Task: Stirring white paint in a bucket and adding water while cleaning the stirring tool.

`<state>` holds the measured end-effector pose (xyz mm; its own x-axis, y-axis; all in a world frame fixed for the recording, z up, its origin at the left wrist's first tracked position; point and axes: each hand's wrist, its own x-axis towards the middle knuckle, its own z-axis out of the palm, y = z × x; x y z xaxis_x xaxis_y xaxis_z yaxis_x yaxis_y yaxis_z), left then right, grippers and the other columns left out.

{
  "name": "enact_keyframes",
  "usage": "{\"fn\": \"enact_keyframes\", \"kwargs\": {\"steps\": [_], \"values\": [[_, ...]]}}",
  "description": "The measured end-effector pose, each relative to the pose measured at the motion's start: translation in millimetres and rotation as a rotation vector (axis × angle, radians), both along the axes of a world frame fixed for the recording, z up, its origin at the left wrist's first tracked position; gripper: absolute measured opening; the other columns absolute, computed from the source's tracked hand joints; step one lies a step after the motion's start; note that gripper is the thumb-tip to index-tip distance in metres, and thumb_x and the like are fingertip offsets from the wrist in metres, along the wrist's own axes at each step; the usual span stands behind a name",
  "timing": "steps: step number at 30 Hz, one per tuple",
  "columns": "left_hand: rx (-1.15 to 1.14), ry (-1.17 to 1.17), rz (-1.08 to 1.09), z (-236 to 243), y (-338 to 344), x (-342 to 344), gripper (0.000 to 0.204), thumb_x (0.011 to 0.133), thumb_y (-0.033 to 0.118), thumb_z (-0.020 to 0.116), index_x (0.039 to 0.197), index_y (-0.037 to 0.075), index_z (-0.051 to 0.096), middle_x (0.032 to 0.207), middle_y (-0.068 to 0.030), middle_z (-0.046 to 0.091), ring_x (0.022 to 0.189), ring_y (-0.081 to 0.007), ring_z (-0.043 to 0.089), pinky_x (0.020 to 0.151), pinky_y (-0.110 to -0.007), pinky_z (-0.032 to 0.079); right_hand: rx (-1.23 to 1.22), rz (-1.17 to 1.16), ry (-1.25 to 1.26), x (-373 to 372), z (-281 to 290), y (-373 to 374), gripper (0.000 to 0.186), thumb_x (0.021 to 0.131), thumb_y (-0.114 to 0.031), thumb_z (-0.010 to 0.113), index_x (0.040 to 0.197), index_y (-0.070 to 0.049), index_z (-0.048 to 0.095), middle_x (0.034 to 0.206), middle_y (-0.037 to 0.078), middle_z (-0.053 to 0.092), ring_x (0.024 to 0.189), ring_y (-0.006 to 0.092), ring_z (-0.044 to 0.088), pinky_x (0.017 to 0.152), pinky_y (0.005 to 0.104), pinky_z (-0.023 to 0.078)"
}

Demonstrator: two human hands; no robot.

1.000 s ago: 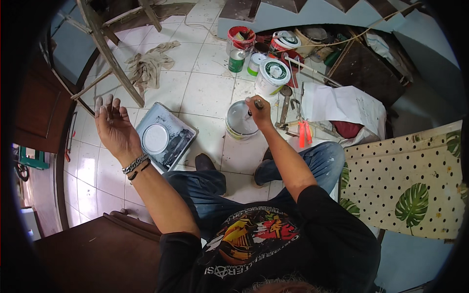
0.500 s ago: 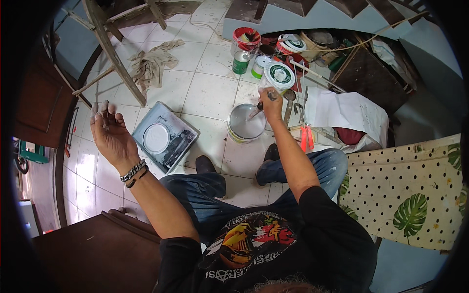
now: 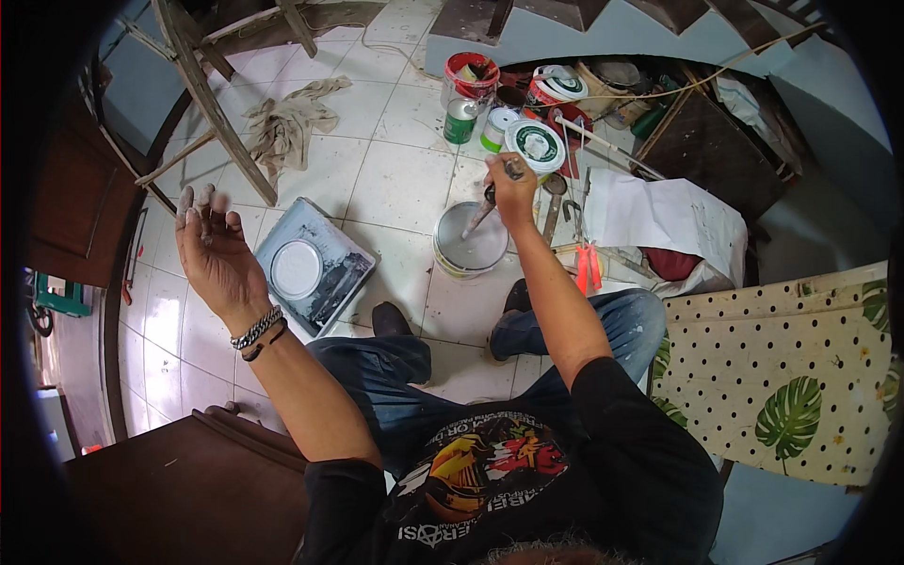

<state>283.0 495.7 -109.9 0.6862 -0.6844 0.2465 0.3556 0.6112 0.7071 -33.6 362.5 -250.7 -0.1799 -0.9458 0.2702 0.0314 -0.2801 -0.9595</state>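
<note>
My right hand [image 3: 514, 193] grips a dark-handled tool [image 3: 476, 222] with a narrow, paint-coated end. The tool slants down into the open bucket [image 3: 466, 274] of light grey paint, its tip at the paint. What exact kind of tool it is cannot be made out. Off to the left my left hand [image 3: 223, 264] is raised in the air, fingers apart and smudged with grey, holding nothing. On the floor beyond it lies a grey paint tray [image 3: 347, 282], stained dark on one side, with a round white lid [image 3: 296, 270] in it.
Beyond the bucket stand a lidded paint pail [image 3: 536, 144], a green-and-white can [image 3: 460, 121] and a red bucket [image 3: 470, 77]. A hammer [image 3: 553, 209] and orange-handled tool [image 3: 588, 270] lie right. A rag [image 3: 294, 122] lies near a wooden ladder [image 3: 212, 104]. A spotted cloth [image 3: 744, 367] covers something at right.
The right hand has shifted slightly, and the tool now stands steeper, with more of its length showing over the bucket. My left hand stays raised in nearly the same place.
</note>
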Motion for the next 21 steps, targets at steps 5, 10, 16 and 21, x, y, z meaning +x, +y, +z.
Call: {"fn": "enact_keyframes", "kwargs": {"steps": [5,10,16,21], "values": [[0.022,-0.016,-0.03,-2,-4,1,0.04,0.089,0.019,0.052,0.12,-0.004,0.044,0.106,-0.011,0.056,0.092,-0.0162,0.053,0.075,-0.026,0.044,0.173,0.056,0.003,-2,-44,2,0.019,0.081,-0.015,0.063,0.067,-0.005,0.055,0.051,-0.002,0.048,0.045,0.0054,0.042,0.043,0.0222,0.033],[0.001,0.009,-0.03,-6,-1,7,0.038,0.089,0.018,0.052,0.119,-0.005,0.046,0.103,-0.0136,0.059,0.09,-0.0176,0.056,0.07,-0.025,0.045,0.118,0.02,0.039,3,9,-20,0.02,0.081,-0.015,0.064,0.066,-0.006,0.055,0.052,-0.003,0.048,0.048,0.0049,0.042,0.045,0.0218,0.032],[-0.005,0.015,-0.027,-1,-5,1,0.037,0.089,0.017,0.052,0.119,-0.004,0.046,0.102,-0.0126,0.06,0.089,-0.0181,0.057,0.071,-0.026,0.045,0.058,-0.028,0.007,2,-11,-32,0.02,0.082,-0.016,0.066,0.07,-0.004,0.054,0.054,-0.002,0.049,0.047,0.0051,0.044,0.045,0.0213,0.035],[0.012,0.036,-0.038,-1,-6,-5,0.032,0.089,0.015,0.05,0.116,-0.003,0.048,0.1,-0.0128,0.059,0.088,-0.0182,0.057,0.072,-0.027,0.045,0.128,0.033,0.043,-9,-43,-14,0.02,0.081,-0.014,0.065,0.069,-0.004,0.054,0.054,-0.001,0.049,0.046,0.0058,0.044,0.044,0.0213,0.035]]}}
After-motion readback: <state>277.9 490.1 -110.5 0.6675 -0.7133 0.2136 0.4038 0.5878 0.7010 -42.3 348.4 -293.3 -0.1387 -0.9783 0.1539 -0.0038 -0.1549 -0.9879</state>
